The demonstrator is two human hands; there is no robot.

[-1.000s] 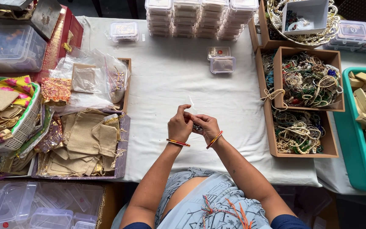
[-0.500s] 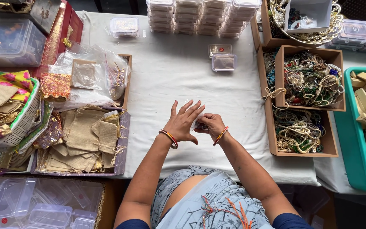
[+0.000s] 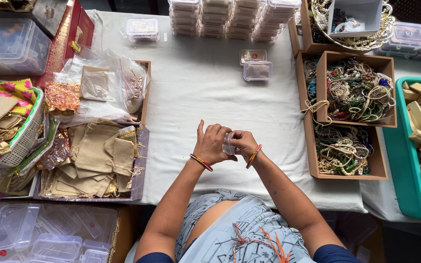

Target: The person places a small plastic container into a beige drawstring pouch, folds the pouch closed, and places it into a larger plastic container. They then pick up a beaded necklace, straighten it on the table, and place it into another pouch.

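Fingers [image 3: 219,131] of the left hand [image 3: 212,144] curled, thumb raised, pinching one side of a small clear pouch [image 3: 228,144]; right hand [image 3: 244,142] closed on the other side, fingertips pressed against it. Pouch held between both hands, just above the white cloth [image 3: 205,87], middle of the table. Bangles on both wrists. Left: burlap bags [image 3: 98,158] in a tray, plastic-wrapped bits behind. Far centre: two small clear boxes [image 3: 255,65], stacks of the same beyond. Right: cardboard boxes [image 3: 323,62] full of bead necklaces, then a teal crate [image 3: 401,165] of pale blocks.
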